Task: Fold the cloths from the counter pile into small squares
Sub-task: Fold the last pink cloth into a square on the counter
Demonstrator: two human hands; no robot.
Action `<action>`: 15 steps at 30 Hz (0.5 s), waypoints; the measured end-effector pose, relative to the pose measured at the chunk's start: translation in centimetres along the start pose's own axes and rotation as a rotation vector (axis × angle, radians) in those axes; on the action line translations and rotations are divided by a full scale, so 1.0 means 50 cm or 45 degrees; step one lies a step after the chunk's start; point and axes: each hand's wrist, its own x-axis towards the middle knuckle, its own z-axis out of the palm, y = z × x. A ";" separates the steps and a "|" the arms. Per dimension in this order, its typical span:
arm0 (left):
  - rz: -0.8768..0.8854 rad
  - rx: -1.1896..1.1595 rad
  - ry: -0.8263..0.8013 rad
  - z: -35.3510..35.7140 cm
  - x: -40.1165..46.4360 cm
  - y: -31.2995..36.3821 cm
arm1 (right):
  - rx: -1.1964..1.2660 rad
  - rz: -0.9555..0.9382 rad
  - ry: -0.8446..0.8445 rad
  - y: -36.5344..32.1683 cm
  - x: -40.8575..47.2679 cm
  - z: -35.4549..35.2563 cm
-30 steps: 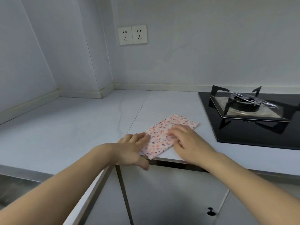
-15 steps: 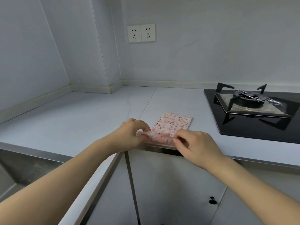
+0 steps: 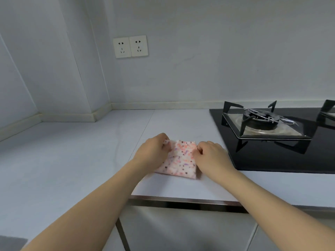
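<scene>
Where both hands [image 3: 183,153] pinch, cloth [image 3: 178,161] corners are hidden.

A home kitchen is shown. A pale stone-look counter [image 3: 76,151] is run along two walls and meets in a corner, edged at the back by a low cream upstand [image 3: 163,105]. A black glass gas hob [image 3: 272,156] is set into the counter on the right, with a burner [image 3: 261,119] ringed by black pan supports over a steel tray. A double wall socket [image 3: 130,46] is mounted on the plain painted wall above the worktop. Flat-fronted base cabinets [image 3: 181,230] are fitted beneath the counter edge, which is trimmed with a metal strip. The plain finishes and single small hob are suggestive of a household rather than a commercial setting.
</scene>
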 end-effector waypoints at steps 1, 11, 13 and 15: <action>0.034 0.138 0.008 0.017 0.007 -0.006 | -0.079 0.020 -0.009 0.004 0.007 0.009; 0.118 0.222 0.074 0.049 0.045 -0.036 | -0.104 0.075 -0.050 0.020 0.038 0.039; 0.060 0.223 0.018 0.048 0.051 -0.037 | -0.099 0.076 -0.061 0.020 0.041 0.039; 0.064 0.181 -0.047 0.045 0.053 -0.034 | -0.055 0.060 -0.055 0.018 0.046 0.036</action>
